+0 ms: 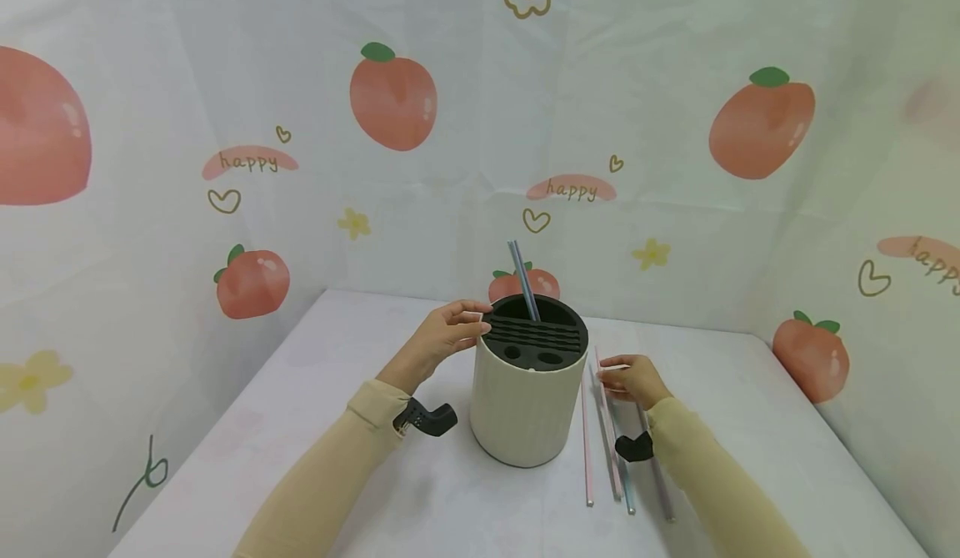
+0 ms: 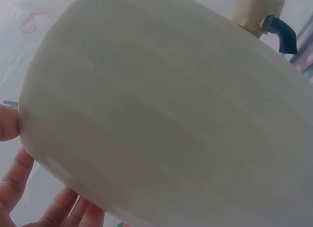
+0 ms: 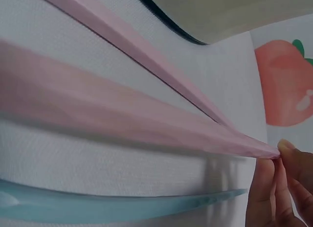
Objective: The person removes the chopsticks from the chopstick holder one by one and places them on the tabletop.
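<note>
A cream ribbed holder [image 1: 521,412] with a black slotted top [image 1: 534,337] stands upright on the table. Two blue chopsticks [image 1: 524,279] lean in its large rear opening. My left hand [image 1: 442,337] rests against the holder's left rim, its fingers fairly straight along the curved side in the left wrist view. To the right of the holder, my right hand [image 1: 632,379] pinches the far end of a pink chopstick [image 3: 142,117] between thumb and fingertips. Another pink chopstick [image 1: 588,458] lies beside it, nearer the holder. A blue chopstick [image 3: 98,207] lies on its other side.
A purple-grey chopstick [image 1: 660,483] lies under the right forearm's edge. The white table [image 1: 420,508] meets a backdrop [image 1: 465,241] printed with peaches just behind the holder. Both wrists carry black camera mounts.
</note>
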`<state>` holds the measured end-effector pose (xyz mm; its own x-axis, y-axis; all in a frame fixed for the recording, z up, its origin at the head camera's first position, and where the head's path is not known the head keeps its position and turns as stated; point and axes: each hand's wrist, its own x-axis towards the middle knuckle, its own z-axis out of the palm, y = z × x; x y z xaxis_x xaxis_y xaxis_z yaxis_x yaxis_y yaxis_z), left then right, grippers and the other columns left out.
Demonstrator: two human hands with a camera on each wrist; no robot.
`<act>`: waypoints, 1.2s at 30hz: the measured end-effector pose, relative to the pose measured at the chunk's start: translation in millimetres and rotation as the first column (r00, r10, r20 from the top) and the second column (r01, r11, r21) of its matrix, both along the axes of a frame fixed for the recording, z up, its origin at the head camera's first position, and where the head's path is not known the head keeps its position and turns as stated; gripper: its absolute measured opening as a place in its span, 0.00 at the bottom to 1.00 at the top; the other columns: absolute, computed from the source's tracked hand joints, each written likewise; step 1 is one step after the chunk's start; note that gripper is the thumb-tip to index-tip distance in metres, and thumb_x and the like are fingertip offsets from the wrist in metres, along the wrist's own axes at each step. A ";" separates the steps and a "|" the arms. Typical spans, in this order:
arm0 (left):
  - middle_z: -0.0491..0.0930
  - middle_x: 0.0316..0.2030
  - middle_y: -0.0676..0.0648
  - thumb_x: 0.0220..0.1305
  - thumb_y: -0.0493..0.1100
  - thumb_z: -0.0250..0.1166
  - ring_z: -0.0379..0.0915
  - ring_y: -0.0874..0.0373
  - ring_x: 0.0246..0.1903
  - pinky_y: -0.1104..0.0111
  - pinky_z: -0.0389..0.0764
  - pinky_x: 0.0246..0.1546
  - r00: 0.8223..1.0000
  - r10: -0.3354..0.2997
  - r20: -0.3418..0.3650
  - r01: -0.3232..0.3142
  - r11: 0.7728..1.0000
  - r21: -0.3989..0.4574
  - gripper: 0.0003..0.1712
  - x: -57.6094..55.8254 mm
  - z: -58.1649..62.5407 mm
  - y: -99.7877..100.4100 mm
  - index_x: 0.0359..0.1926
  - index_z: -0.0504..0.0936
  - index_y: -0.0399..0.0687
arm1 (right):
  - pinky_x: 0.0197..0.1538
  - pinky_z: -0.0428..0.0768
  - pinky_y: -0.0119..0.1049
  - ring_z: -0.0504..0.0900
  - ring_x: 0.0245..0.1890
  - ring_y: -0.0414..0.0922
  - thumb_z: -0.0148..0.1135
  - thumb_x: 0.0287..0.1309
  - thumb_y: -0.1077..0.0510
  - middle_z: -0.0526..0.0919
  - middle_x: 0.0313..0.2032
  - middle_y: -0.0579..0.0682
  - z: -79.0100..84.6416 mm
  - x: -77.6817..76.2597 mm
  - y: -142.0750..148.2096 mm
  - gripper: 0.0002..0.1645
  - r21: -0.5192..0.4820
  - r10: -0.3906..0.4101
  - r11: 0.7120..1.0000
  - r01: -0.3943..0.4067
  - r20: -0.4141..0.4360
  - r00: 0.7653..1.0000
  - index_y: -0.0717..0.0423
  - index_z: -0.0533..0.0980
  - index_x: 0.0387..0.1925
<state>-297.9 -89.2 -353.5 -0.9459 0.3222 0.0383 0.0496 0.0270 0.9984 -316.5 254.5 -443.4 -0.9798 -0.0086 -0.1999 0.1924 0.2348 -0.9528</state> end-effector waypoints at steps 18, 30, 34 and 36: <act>0.69 0.56 0.39 0.63 0.38 0.64 0.72 0.51 0.53 0.56 0.75 0.61 1.000 0.004 -0.003 -0.004 1.000 -0.007 0.20 -1.5 -0.9 0.0 0.57 0.76 0.42 | 0.26 0.84 0.31 0.80 0.20 0.38 0.64 0.54 0.72 0.81 0.22 0.48 -14.8 -5.4 -10.2 0.19 0.160 0.017 0.987 -0.019 0.016 1.000 0.79 0.71 0.46; 0.70 0.57 0.39 0.63 0.38 0.64 0.72 0.51 0.54 0.56 0.75 0.61 1.000 0.010 -0.002 -0.010 1.000 -0.004 0.20 0.0 -1.1 0.2 0.56 0.77 0.42 | 0.25 0.84 0.32 0.79 0.17 0.39 0.67 0.51 0.73 0.80 0.22 0.51 -9.8 -8.1 -16.7 0.15 0.273 -0.019 0.962 0.003 0.058 0.998 0.75 0.74 0.41; 0.70 0.57 0.39 0.63 0.38 0.64 0.72 0.51 0.53 0.56 0.75 0.61 1.000 0.012 0.002 -0.012 1.000 -0.005 0.20 -0.7 -0.8 0.4 0.56 0.77 0.42 | 0.25 0.84 0.32 0.80 0.16 0.39 0.68 0.49 0.73 0.81 0.22 0.52 -8.2 -8.0 -18.4 0.15 0.280 -0.018 0.960 0.001 0.058 0.998 0.74 0.73 0.39; 0.70 0.57 0.39 0.63 0.37 0.64 0.72 0.51 0.53 0.57 0.75 0.61 1.000 0.013 0.007 -0.013 1.000 -0.005 0.20 -0.9 -0.4 0.6 0.56 0.77 0.42 | 0.25 0.84 0.32 0.80 0.15 0.39 0.68 0.48 0.73 0.81 0.22 0.52 -8.0 -8.0 -19.3 0.15 0.282 -0.018 0.959 0.001 0.060 0.998 0.74 0.73 0.39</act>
<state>-298.8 -88.6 -353.9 -0.9502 0.3101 0.0304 0.0424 0.0322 0.9986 -324.4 235.3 -451.5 -0.9652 0.0660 -0.2529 0.2522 0.4897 -0.8346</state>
